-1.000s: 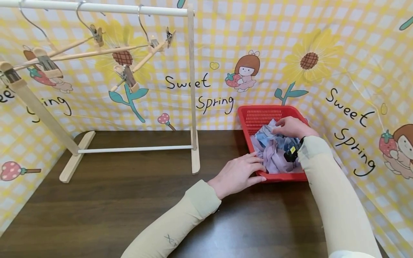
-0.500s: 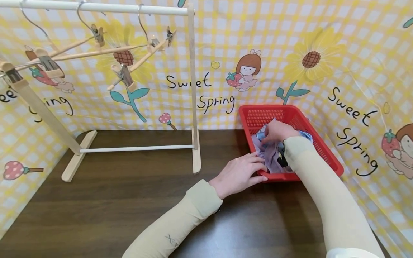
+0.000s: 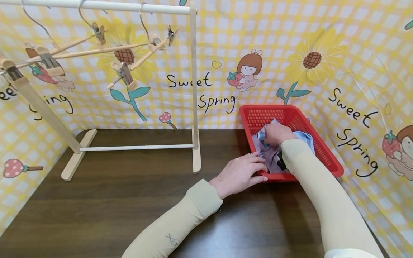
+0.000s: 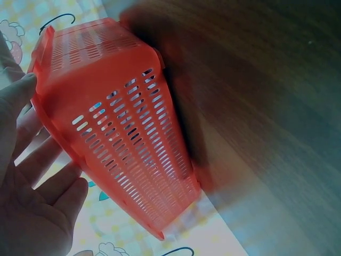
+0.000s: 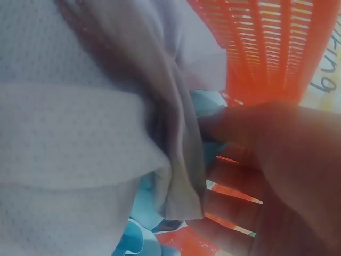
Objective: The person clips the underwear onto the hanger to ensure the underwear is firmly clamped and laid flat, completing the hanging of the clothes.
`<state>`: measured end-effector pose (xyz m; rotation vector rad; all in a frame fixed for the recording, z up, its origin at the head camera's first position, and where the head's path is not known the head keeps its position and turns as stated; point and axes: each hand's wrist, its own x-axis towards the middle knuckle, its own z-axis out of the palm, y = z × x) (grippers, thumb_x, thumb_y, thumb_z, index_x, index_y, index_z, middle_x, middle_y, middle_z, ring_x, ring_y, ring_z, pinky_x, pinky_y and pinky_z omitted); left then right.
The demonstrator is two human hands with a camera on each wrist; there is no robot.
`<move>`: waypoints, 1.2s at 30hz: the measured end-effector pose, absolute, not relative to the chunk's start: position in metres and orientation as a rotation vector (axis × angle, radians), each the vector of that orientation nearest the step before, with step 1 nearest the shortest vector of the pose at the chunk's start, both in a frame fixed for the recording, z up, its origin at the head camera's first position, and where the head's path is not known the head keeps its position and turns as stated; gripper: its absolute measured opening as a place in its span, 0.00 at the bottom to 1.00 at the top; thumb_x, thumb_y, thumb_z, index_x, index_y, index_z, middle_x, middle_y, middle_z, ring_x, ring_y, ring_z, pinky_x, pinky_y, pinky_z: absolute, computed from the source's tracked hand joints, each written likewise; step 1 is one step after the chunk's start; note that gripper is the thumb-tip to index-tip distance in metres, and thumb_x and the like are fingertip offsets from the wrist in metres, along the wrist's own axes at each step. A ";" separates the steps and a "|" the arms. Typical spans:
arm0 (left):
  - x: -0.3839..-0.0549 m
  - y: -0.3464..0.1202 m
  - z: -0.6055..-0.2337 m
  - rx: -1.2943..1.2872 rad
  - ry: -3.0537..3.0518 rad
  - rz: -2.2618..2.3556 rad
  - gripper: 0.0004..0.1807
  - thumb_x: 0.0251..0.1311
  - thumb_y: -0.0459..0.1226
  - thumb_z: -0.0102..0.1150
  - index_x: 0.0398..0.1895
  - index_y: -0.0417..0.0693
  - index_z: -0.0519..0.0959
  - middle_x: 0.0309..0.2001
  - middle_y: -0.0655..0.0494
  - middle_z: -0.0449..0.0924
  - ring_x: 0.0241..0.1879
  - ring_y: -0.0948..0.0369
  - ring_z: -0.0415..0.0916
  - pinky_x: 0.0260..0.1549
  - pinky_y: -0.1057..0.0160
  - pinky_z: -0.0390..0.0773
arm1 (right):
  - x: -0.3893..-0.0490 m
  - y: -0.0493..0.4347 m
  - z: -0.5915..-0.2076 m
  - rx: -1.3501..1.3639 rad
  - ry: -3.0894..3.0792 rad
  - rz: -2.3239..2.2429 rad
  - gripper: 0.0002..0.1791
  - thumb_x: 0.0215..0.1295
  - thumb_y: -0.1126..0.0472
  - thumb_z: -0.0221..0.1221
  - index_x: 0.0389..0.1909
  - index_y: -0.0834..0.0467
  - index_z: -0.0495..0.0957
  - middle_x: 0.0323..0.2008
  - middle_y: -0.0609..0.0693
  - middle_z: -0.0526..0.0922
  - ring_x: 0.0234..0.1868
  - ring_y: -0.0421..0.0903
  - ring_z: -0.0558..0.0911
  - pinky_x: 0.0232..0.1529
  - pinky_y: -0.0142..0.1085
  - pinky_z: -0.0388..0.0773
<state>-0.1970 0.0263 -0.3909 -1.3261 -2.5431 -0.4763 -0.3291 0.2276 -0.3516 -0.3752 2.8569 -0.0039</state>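
A red plastic basket [image 3: 322,147] with slotted walls holds a heap of crumpled cloth. Lilac cloth [image 3: 269,157] lies at its near left, and light blue cloth [image 3: 304,138] shows beside the right wrist. My left hand [image 3: 240,173] rests on the basket's near left corner, fingers reaching over the rim and thumb along the front edge. Inside the basket, my right hand [image 3: 278,134] reaches down into the cloth. In the right wrist view a pale lilac fold [image 5: 184,176] hides its fingertips, so I cannot tell whether they grip cloth.
On the left of the dark wooden table [image 3: 135,204] stands a rack with a white top bar [image 3: 113,6] and wooden posts. Wooden clip hangers [image 3: 100,52] hang from it, jutting toward me. A yellow checked cloth backdrop [image 3: 219,43] stands behind and to the right.
My right hand has moved left and lower into the basket's cloth, and more light blue cloth shows right of the wrist. My left hand stays on the rim.
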 end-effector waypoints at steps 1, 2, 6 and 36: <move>-0.197 0.026 -0.391 -1.327 -2.539 -0.472 0.15 0.70 0.52 0.62 0.50 0.57 0.87 0.61 0.56 0.80 0.70 0.56 0.66 0.67 0.67 0.59 | -0.329 0.229 -0.351 -0.379 2.860 -0.002 0.08 0.66 0.60 0.63 0.31 0.61 0.81 0.25 0.55 0.76 0.30 0.53 0.78 0.31 0.44 0.77; -0.197 0.026 -0.391 -1.328 -2.536 -0.469 0.15 0.70 0.52 0.61 0.50 0.57 0.87 0.61 0.56 0.80 0.70 0.56 0.66 0.67 0.67 0.59 | -0.329 0.229 -0.350 -0.382 2.866 -0.002 0.08 0.67 0.60 0.63 0.31 0.61 0.80 0.25 0.55 0.76 0.29 0.53 0.78 0.31 0.44 0.77; -0.198 0.026 -0.390 -1.334 -2.530 -0.457 0.15 0.70 0.52 0.61 0.50 0.57 0.87 0.60 0.56 0.80 0.70 0.56 0.66 0.67 0.68 0.59 | -0.329 0.234 -0.349 -0.402 2.905 -0.035 0.09 0.66 0.60 0.64 0.29 0.60 0.79 0.25 0.54 0.75 0.28 0.52 0.78 0.31 0.44 0.77; -0.197 0.029 -0.389 -1.314 -2.565 -0.488 0.16 0.69 0.52 0.62 0.52 0.57 0.86 0.59 0.57 0.80 0.69 0.57 0.67 0.65 0.65 0.65 | -0.307 0.258 -0.291 -0.297 3.450 -0.681 0.09 0.74 0.66 0.48 0.49 0.63 0.73 0.37 0.65 0.82 0.28 0.60 0.80 0.28 0.53 0.74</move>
